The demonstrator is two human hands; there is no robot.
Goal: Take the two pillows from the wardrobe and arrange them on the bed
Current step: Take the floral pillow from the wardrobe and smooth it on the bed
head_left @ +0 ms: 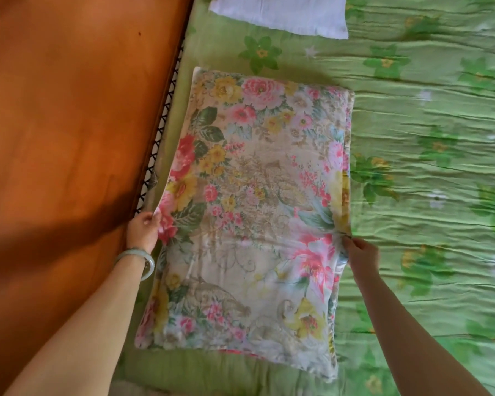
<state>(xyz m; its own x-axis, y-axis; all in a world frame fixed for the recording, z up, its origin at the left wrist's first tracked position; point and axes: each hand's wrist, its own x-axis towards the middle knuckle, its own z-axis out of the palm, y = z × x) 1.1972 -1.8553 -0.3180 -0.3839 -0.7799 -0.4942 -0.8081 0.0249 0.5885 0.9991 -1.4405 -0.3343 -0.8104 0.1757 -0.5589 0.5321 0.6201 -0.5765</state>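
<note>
1. Head view, looking down past both forearms: long rectangular floral-print fabric pillow (249, 207) lying flat on the green flower-patterned quilted bed (429, 172), left long edge just beside the orange-brown wooden headboard (63, 132).
2. Left hand (143, 231), pale green bangle (137, 261) at its wrist, closed on the pillow's left long edge, fingers curled around the fabric there.
3. Right hand (362, 251) pinching the right long edge, fabric gathered into a small pucker at the fingertips.
4. Pillow between the two hands, each hand at roughly the same height along its length; long axis running straight away from the wrists, toward the far end of the bed, parallel to the headboard.
5. More than half of the pillow ahead of the hands, the rest back toward the elbows; neither hand clearly nearer, both already touching.
6. White rectangular cloth-covered pillow (280, 15) well beyond the fingertips, in line with the floral one and apart from it, partly cut off by the frame.
7. Probable step: squaring or smoothing the floral pillow; any shift likely a sideways slide or a pull along that long axis, needing both hands moving together.
</note>
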